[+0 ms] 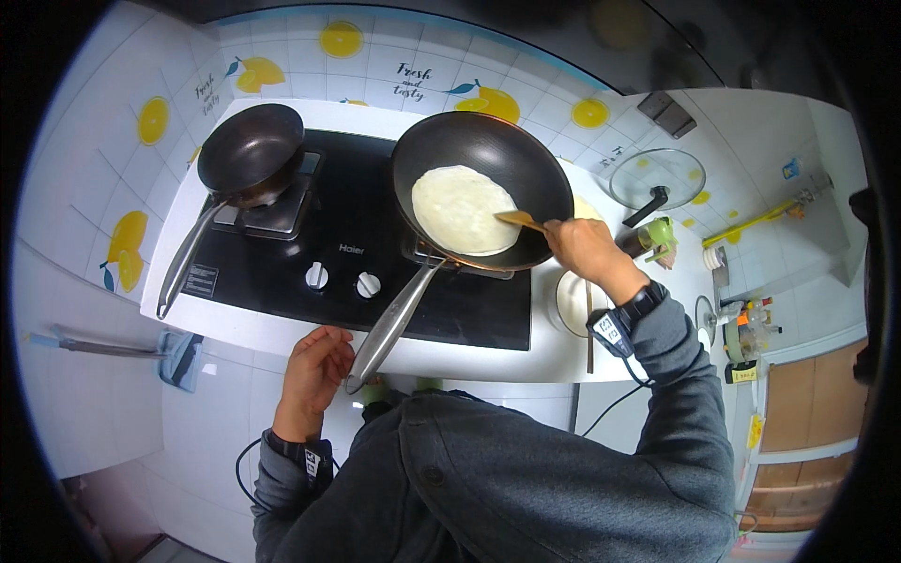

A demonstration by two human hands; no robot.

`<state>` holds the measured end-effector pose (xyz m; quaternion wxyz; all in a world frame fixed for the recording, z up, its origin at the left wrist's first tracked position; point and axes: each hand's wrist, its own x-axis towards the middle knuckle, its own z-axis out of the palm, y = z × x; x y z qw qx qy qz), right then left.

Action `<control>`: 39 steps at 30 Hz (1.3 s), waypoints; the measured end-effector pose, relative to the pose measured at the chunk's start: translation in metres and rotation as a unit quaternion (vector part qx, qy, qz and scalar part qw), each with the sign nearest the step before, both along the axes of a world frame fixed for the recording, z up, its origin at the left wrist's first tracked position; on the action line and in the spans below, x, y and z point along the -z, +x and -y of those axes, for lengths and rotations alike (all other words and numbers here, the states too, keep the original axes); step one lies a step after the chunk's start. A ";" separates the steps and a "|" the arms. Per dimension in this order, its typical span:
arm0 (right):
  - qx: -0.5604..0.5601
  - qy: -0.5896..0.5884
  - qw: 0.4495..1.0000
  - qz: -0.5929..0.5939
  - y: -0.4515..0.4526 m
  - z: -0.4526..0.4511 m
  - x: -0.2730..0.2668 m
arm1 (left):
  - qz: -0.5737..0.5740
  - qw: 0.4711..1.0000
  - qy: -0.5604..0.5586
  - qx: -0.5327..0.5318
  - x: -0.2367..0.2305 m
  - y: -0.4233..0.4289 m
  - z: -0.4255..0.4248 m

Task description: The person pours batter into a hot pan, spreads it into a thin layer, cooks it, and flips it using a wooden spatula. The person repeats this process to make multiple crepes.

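Note:
My right hand (590, 252) grips a wooden spatula (519, 219). Its flat end rests at the right side of a pale round flatbread (461, 211). The flatbread lies in a dark wok (493, 144) on the right burner, and the wok's metal handle (394, 320) points towards me. Just left of that handle's end is my left hand (317, 366), its fingers loosely bent at the counter's front edge and nothing seen in them. Right of the hob, partly under my right forearm, stands a bowl (571, 302) of pale batter with a chopstick-like stick (590, 345) across it.
A second dark pan (252, 151) sits on the left burner of the black Haier gas hob (345, 211), which has two white knobs. A glass lid (658, 178) leans at the back right, near a green-topped container (644, 239). Several bottles (757, 327) stand farther right.

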<state>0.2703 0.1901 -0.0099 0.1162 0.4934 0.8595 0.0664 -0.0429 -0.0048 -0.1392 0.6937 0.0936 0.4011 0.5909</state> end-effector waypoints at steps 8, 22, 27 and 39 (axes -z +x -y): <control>-0.027 -0.162 0.959 -0.229 -0.017 0.017 -0.022 | 0.001 1.000 -0.002 -0.005 -0.001 0.000 0.000; -0.045 0.016 0.999 0.008 0.011 -0.025 0.012 | -0.014 1.000 -0.009 -0.004 0.003 -0.003 -0.004; -0.061 -0.111 0.984 -0.127 0.008 0.009 -0.015 | -0.010 1.000 -0.005 -0.002 0.003 0.000 -0.009; -0.016 0.071 0.997 -0.041 -0.004 -0.017 0.009 | -0.016 0.999 -0.033 -0.001 0.006 -0.002 -0.006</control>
